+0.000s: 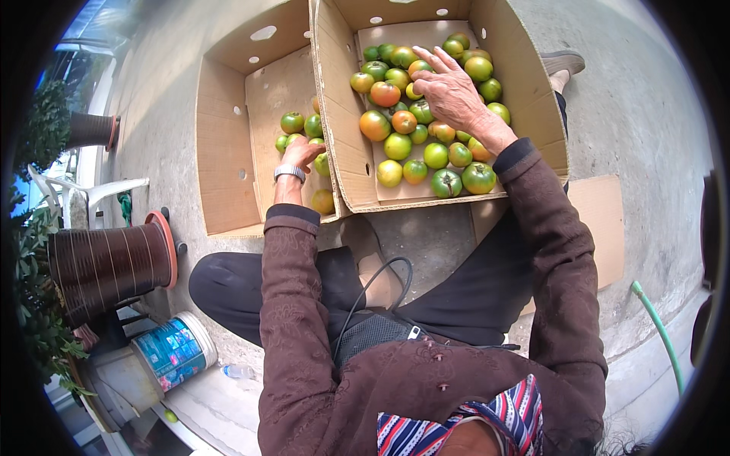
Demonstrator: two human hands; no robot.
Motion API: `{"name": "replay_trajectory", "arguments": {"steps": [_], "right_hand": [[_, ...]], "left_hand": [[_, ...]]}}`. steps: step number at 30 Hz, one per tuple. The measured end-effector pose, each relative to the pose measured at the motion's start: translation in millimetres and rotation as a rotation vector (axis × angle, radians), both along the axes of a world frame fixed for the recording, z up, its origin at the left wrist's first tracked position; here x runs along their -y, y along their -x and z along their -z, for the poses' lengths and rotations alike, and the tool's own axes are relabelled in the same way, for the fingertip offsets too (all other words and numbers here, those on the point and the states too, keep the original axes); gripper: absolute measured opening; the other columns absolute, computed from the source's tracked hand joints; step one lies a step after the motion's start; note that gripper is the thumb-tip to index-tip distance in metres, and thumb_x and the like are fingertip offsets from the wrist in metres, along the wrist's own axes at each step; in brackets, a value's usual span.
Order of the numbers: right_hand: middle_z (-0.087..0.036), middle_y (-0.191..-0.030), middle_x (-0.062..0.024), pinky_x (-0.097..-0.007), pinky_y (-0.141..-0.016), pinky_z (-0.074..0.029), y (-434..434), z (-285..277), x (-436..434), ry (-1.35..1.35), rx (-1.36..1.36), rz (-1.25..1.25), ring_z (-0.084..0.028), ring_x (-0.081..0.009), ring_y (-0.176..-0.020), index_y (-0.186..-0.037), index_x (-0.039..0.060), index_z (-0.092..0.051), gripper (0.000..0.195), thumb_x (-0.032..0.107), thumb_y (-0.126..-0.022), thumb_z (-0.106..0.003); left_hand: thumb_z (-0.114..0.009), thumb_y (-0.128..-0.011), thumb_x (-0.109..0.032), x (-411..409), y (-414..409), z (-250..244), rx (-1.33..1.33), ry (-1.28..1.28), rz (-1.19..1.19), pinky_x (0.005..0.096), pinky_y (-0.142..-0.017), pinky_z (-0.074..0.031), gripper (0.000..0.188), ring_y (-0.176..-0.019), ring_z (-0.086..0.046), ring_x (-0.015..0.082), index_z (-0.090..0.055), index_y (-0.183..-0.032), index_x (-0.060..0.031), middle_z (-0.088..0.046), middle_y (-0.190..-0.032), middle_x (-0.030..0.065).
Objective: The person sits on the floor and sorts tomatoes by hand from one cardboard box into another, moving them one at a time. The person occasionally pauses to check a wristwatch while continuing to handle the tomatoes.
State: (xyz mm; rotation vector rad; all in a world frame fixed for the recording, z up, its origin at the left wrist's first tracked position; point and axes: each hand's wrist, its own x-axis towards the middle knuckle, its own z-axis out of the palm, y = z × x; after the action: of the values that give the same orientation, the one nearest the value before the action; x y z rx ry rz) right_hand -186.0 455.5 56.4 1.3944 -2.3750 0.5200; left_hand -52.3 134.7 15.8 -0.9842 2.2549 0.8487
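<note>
Two open cardboard boxes stand side by side before me. The right box (536,108) holds many green, yellow and orange tomatoes (397,146) in a loose layer. My right hand (450,91) reaches over its upper part, fingers spread, with the fingertips close to an orange-green tomato (420,69); whether they touch it is hard to tell. In the left box (225,154), several tomatoes (292,122) lie along the side by the shared wall. My left hand (302,153), a metal watch band at its wrist, is lowered among them. Its fingers partly cover green tomatoes, and their grip is hidden.
Flat cardboard (596,228) lies on the concrete at right, near a green hose (661,322). My legs are bent below the boxes. At left are a brown plant pot (114,268), a labelled bucket (174,350), a plastic bottle (238,371) and a white chair (97,191).
</note>
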Motion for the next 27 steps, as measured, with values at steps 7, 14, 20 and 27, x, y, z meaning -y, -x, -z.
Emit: {"name": "replay_trajectory", "arguments": {"steps": [7,14,20,27], "right_hand": [[-0.064,-0.107,-0.0032,-0.0480,-0.117,-0.027,-0.8,1.5,2.5,-0.006,0.005,-0.005,-0.039,-0.0264,-0.137,-0.085,0.0077,-0.064,0.020,-0.002,-0.072,-0.053],[-0.065,-0.095,-0.0063,-0.0509,-0.116,-0.025,9.4,17.9,-5.3,0.035,-0.032,0.003,-0.050,-0.0238,-0.127,-0.079,0.0088,-0.062,0.012,0.002,-0.073,-0.054],[-0.060,-0.083,-0.0076,-0.0451,-0.112,-0.033,2.7,12.5,17.6,0.124,0.122,-0.066,-0.063,-0.0272,-0.087,-0.082,0.0084,-0.058,0.014,-0.001,-0.077,-0.049],[-0.062,-0.082,-0.0064,-0.0493,-0.106,-0.037,24.3,36.1,-25.0,-0.044,0.128,0.115,-0.064,-0.0257,-0.089,-0.082,0.0091,-0.060,0.014,0.002,-0.076,-0.051]], "left_hand": [[-0.073,-0.079,-0.035,7.9,2.1,21.4,0.002,0.024,-0.068,0.0427,-0.059,-0.058,0.045,-0.078,-0.069,0.0332,-0.064,-0.096,0.0057,-0.067,-0.097,0.0209],[-0.077,-0.074,-0.040,23.9,16.9,105.3,-0.078,-0.222,-0.272,0.0355,-0.070,-0.055,0.057,-0.087,-0.068,0.0290,-0.060,-0.098,0.0087,-0.067,-0.103,0.0217],[-0.081,-0.069,-0.042,88.2,-24.0,143.1,-0.172,-0.159,-0.319,0.0300,-0.082,-0.054,0.070,-0.103,-0.066,0.0256,-0.057,-0.102,0.0149,-0.066,-0.111,0.0227],[-0.072,-0.079,-0.026,-16.4,12.4,-9.3,0.021,-0.176,-0.106,0.0486,-0.069,-0.062,0.051,-0.110,-0.061,0.0338,-0.058,-0.125,-0.0102,-0.057,-0.126,0.0150]]}}
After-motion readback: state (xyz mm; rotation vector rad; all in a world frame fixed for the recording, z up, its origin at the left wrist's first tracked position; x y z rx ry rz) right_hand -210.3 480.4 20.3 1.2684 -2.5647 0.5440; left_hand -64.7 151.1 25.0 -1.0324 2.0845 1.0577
